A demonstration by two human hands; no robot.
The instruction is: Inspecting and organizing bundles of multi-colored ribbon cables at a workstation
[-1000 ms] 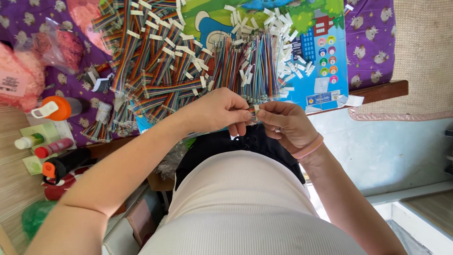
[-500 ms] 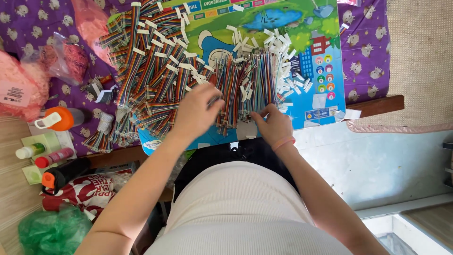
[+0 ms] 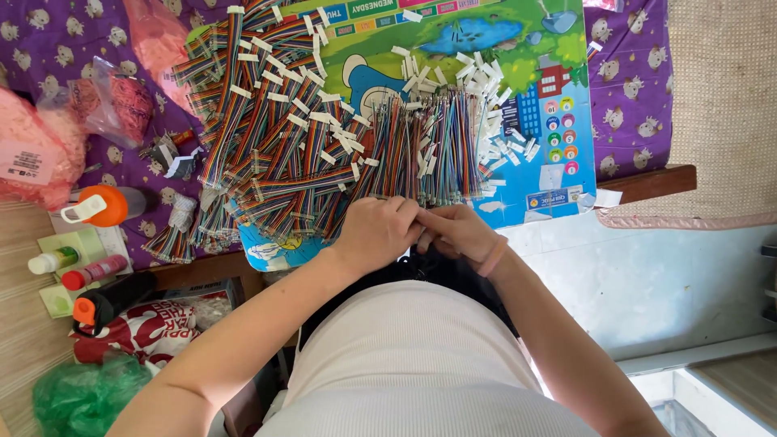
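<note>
My left hand [image 3: 379, 231] and my right hand [image 3: 455, 231] meet at the near edge of the table, fingers pinched together over the ends of rainbow ribbon cables [image 3: 421, 154]. What exactly sits between the fingertips is hidden. A large heap of finished rainbow cables with white connectors [image 3: 275, 129] lies to the left of the hands. Loose white connectors [image 3: 494, 121] are scattered to the right, on a colourful printed mat [image 3: 534, 48].
A purple patterned cloth [image 3: 631, 89] covers the table. Pink plastic bags [image 3: 40, 154] lie at far left. An orange-capped bottle [image 3: 101, 206], small bottles [image 3: 77, 267] and a green bag [image 3: 81, 396] stand at the lower left. Tiled floor [image 3: 664, 283] lies right.
The view has tilted down and closer. My hands came apart, reached toward the cables, then drew back together at the table's near edge.
</note>
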